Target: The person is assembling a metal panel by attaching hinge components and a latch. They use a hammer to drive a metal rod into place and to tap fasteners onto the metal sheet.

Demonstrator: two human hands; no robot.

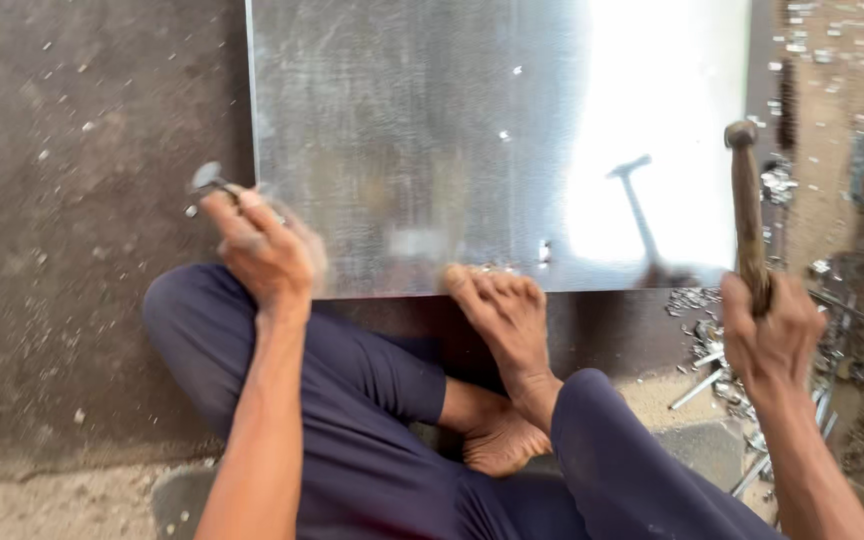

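A shiny metal sheet [432, 130] lies flat on a dark floor mat [82, 200]. My left hand [264, 250] grips a small metal punch [208, 180] near the sheet's lower left corner; the hand is blurred. Raised at the right edge of the sheet is a wooden-handled hammer [747, 200], held in my right hand [772, 335]. The hammer's reflection shows on the sheet. My bare foot [502, 310] presses its toes on the sheet's near edge. I sit cross-legged in dark trousers.
Metal scraps and several loose rods [722, 375] lie on the ground by my right hand. Small metal bits are scattered over the mat and at the far right. A second bare foot [497, 440] is tucked under my leg.
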